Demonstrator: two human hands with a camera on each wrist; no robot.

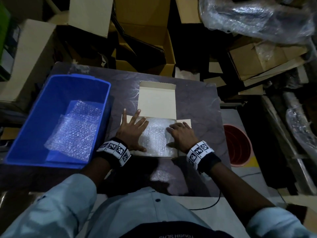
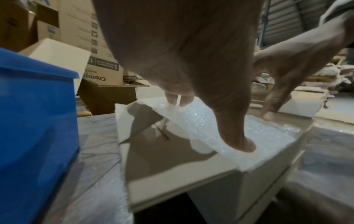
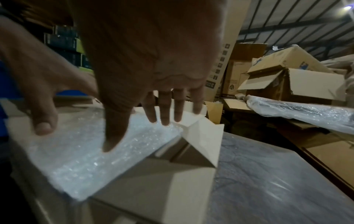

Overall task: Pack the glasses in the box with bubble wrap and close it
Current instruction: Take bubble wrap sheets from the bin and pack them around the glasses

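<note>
1. Bubble wrap (image 1: 155,134), clear and bumpy, lies over the top of the white cardboard box (image 1: 157,102) on the marbled grey desk (image 1: 197,103); its lid flap stands open.
2. Left hand (image 1: 133,130) and right hand (image 1: 181,134) both lie flat, fingers spread, pressing the wrap down.
3. Blue plastic bin (image 1: 20,134) just left holds more wrap.
4. Brown carton (image 2: 104,71) behind reads "Cromp…".
</note>
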